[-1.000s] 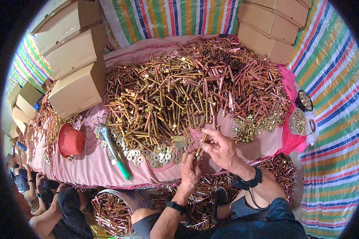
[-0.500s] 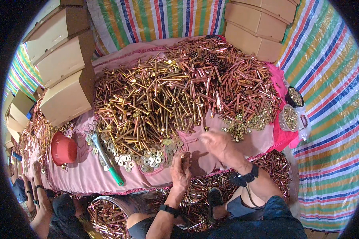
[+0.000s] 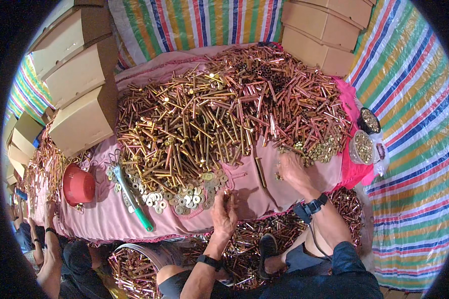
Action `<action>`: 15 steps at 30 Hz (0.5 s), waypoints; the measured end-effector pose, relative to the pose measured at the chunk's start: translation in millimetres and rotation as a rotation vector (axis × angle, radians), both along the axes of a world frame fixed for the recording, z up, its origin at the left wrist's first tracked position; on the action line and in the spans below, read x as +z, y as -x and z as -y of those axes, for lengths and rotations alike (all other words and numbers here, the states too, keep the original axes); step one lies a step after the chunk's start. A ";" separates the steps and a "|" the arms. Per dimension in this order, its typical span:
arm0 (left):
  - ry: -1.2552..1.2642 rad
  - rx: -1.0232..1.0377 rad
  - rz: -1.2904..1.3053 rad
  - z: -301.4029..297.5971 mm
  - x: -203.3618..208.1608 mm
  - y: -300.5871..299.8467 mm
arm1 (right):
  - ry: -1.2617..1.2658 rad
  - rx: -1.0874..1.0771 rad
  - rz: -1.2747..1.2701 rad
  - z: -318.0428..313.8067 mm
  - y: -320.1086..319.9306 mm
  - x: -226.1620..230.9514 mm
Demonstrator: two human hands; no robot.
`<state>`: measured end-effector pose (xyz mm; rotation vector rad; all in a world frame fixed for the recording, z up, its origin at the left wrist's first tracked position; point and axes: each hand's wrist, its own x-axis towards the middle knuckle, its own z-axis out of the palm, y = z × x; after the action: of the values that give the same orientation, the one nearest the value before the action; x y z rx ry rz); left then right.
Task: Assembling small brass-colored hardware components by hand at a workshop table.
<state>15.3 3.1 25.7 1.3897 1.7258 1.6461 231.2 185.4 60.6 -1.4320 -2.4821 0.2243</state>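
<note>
My left hand (image 3: pixel 224 215) is closed near the front edge of the pink cloth. A small coppery metal end shows at its fingertips; the rest is hidden in the fingers. Farther right, my right hand (image 3: pixel 293 172) reaches down at the near edge of a pile of small brassy nuts (image 3: pixel 322 151). Its fingers are drawn together, and what they hold, if anything, is hidden. Between my hands a single long bolt (image 3: pixel 260 172) lies on the cloth. Flat round washers (image 3: pixel 187 199) are spread left of my left hand, below a large heap of long bolts (image 3: pixel 184 129).
Coppery metal sleeves (image 3: pixel 304 104) heap at the back right. A green-handled tool (image 3: pixel 134 203) and a red bowl (image 3: pixel 80 185) lie left. Cardboard boxes (image 3: pixel 82 119) stack at both back corners. Tubs of nuts (image 3: pixel 361 147) stand right. Another person's arm (image 3: pixel 50 249) shows lower left.
My right hand has moved right, from over the cloth to the nuts. The bolt it partly covered now lies in plain sight. My left hand has barely moved.
</note>
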 end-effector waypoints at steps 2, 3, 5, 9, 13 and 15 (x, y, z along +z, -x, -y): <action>-0.012 0.027 -0.070 0.8 -0.6 1.6 | -0.005 0.008 0.009 2.4 3.9 7.5; -0.005 0.036 -0.096 1.7 -1.9 3.5 | -0.040 0.026 0.012 3.7 4.9 12.2; -0.012 0.040 -0.103 0.3 -1.4 2.6 | -0.027 0.006 0.018 -0.1 5.3 17.4; -0.005 0.019 -0.052 1.6 -2.4 2.0 | 0.474 -0.077 -0.270 -8.2 14.9 13.2; 0.061 -0.064 0.037 0.0 -0.6 2.1 | 0.954 0.101 -0.819 11.2 27.2 36.3; -0.020 -0.073 0.050 -1.6 -1.0 2.2 | 0.992 0.249 -1.003 26.2 45.7 37.4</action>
<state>13.0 4.7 24.6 1.3920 1.6155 1.6488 185.5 159.2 98.0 -0.8117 -1.6399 1.8670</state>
